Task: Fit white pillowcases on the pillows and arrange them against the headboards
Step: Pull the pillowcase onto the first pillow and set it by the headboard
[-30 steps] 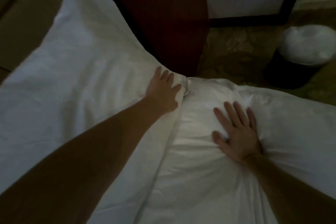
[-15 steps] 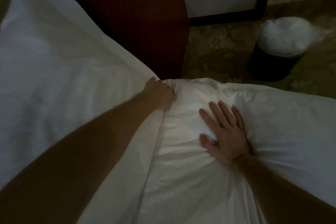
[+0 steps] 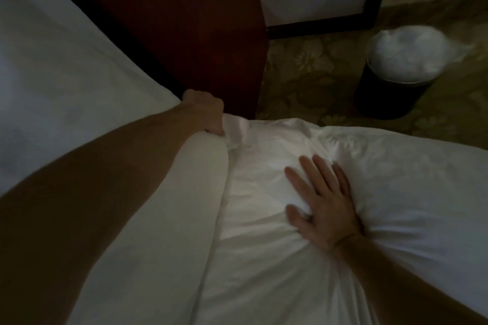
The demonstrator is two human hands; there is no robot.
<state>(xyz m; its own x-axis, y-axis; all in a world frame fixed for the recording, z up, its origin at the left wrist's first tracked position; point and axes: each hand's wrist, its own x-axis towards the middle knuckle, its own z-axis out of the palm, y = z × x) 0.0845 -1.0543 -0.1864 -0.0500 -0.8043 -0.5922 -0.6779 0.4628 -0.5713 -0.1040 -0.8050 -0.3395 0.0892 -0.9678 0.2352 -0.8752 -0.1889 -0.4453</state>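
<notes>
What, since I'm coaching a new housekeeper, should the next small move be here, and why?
Probably a short tug on the pillowcase corner with the left hand, away from the right hand. The fabric it grips is bunched, and the right hand presses flat on the pillow, pinning it.

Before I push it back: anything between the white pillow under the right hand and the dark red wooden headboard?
Nothing visible but the left hand, gripping the bunched corner of the white pillow beside the dark red wooden headboard; right hand presses flat on top.
</notes>
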